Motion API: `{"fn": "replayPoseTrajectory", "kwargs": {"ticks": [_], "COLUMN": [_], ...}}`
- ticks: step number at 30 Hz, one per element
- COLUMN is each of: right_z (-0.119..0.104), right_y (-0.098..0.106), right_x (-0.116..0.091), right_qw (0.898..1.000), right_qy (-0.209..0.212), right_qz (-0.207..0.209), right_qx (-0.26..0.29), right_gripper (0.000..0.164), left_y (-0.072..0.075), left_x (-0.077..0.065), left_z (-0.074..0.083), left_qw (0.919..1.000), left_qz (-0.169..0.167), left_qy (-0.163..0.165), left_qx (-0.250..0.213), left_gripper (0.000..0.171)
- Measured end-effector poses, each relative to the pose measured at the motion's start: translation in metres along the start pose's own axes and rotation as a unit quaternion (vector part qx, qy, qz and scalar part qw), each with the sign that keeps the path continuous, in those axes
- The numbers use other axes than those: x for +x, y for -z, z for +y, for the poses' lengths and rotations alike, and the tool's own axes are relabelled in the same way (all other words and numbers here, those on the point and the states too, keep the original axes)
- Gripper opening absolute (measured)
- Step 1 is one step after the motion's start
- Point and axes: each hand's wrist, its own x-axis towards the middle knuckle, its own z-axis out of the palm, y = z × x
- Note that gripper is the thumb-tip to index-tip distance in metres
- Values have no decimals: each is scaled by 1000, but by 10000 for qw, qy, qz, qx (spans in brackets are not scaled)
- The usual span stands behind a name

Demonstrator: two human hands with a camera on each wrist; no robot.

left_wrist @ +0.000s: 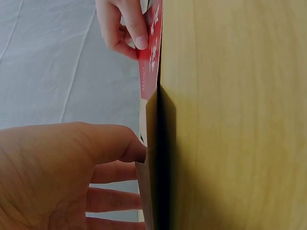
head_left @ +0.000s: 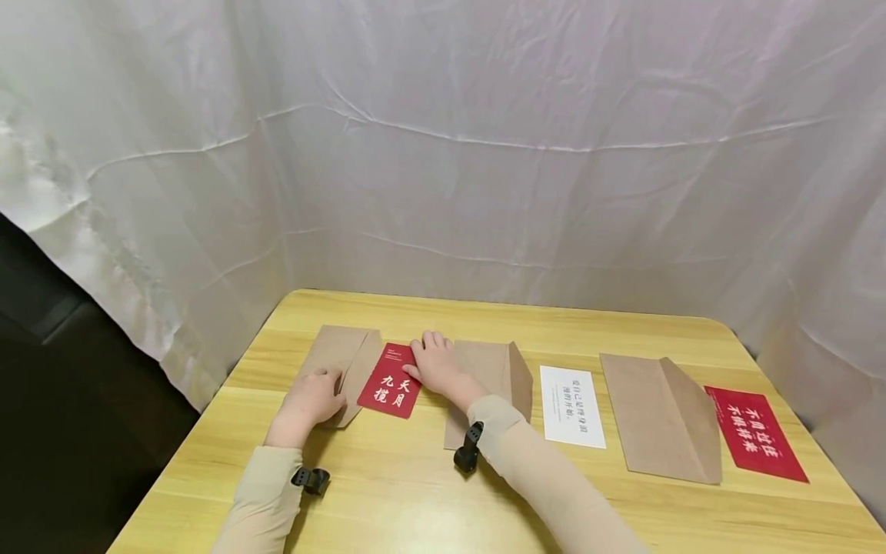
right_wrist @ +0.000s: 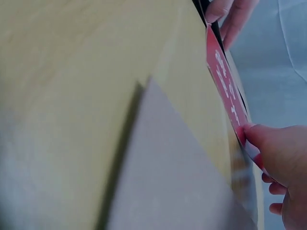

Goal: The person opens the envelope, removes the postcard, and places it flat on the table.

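A brown paper envelope (head_left: pixel 341 348) lies at the table's left, and my left hand (head_left: pixel 314 396) holds it. In the left wrist view the left thumb (left_wrist: pixel 117 143) sits at the envelope's edge by its opening, with the other fingers spread behind. A red card (head_left: pixel 391 382) with white characters is just right of this envelope, its left edge at the envelope's flap side. My right hand (head_left: pixel 439 365) pinches the card near its upper right edge; the right wrist view shows the thumb on the card's face. The fingertips under the card are partly hidden.
Under my right forearm lies a second brown envelope (head_left: pixel 481 360), its flap raised. Farther right are a white printed card (head_left: pixel 571 406), a third brown envelope (head_left: pixel 654 419) and another red card (head_left: pixel 756 435). A pale curtain (head_left: pixel 484 192) hangs behind the wooden table (head_left: pixel 388 492).
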Motion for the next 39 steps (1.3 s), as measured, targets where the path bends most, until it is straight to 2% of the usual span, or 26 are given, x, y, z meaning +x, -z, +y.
{"fn": "replayPoseTrajectory", "kwargs": {"ticks": [16,33,39], "right_z": [14,18,18], "right_y": [12,12,9], "right_x": [-11,-16,-15], "right_qw": [9994,9977,9982], "right_qy": [290,454,408], "right_qz": [-144,-348,-394], "right_qx": [130,353,188], "right_gripper": [50,49,50], "left_y": [6,0,1], "left_x": [1,0,0], "left_z": [-6,-10,-9], "left_qw": [9999,9999,9999], "left_qz": [-92,-131,-138], "left_qy": [-56,-37,-43], "left_qx": [-73,-81,-89], "left_gripper": [54,53,52]}}
